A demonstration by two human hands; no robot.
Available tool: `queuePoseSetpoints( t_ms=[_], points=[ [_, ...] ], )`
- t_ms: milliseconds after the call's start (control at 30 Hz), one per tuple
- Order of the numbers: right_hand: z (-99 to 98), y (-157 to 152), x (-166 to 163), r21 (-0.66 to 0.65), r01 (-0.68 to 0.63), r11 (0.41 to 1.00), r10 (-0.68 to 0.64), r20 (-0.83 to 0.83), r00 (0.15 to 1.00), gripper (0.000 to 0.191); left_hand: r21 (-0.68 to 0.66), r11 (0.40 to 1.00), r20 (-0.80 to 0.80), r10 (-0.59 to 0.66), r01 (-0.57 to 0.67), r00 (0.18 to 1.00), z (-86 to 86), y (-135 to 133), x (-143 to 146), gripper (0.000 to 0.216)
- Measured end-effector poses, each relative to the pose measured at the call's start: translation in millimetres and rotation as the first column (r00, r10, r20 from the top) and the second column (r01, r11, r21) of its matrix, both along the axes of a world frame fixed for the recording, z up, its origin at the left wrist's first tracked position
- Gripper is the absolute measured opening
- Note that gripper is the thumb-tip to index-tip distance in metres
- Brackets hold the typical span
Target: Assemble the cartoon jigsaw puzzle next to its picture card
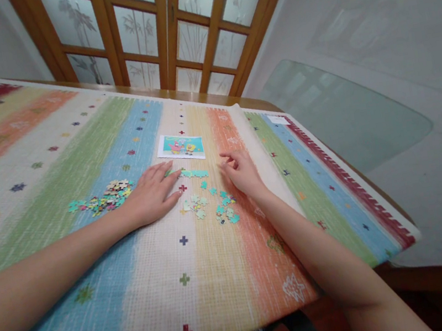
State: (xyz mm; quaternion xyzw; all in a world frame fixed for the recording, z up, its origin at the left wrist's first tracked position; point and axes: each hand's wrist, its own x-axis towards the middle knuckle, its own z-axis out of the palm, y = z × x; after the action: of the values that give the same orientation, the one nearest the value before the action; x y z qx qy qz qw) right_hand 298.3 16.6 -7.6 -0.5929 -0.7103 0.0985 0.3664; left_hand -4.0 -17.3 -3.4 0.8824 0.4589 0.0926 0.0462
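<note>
My left hand [157, 195] lies palm down on the cloth with its fingers spread. Its fingertips reach the left end of a strip of joined teal jigsaw pieces [195, 173]. Beside its wrist, on the left, is a heap of mixed jigsaw pieces [114, 195]. My right hand [243, 172] is on the orange stripe, right of the strip, with fingers curled and thumb near the index finger; anything held there is too small to make out. Between the hands lie loose teal pieces [224, 209] and paler pieces [197, 205]. Beyond the strip is a printed cartoon picture [180, 147].
A striped tablecloth [160, 287] covers the table. A white paper [278, 119] lies near its far right corner. Past the table stand wood-framed glass doors [166, 29], and a glass panel [347, 112] is at the right by the wall.
</note>
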Motion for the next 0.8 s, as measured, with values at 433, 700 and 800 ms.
queuePoseSetpoints(
  t_ms=[433, 700, 800],
  points=[
    [16.8, -30, -4, -0.045, -0.307, 0.951, 0.31, 0.184, 0.933, 0.011, -0.001, 1.0, 0.013, 0.022, -0.022, 1.0, -1.7, -1, -1, 0.059],
    [22.2, -48, -28, -0.076, -0.23, 0.97, 0.242, 0.31, 0.919, 0.015, 0.006, 1.0, 0.039, 0.007, -0.007, 0.999, -3.4, 1, -3, 0.059],
    [20.7, -50, -32, -0.079, -0.212, 0.974, 0.226, 0.324, 0.919, 0.019, 0.004, 1.0, 0.034, 0.007, -0.007, 0.999, -3.8, 1, -3, 0.06]
  ],
)
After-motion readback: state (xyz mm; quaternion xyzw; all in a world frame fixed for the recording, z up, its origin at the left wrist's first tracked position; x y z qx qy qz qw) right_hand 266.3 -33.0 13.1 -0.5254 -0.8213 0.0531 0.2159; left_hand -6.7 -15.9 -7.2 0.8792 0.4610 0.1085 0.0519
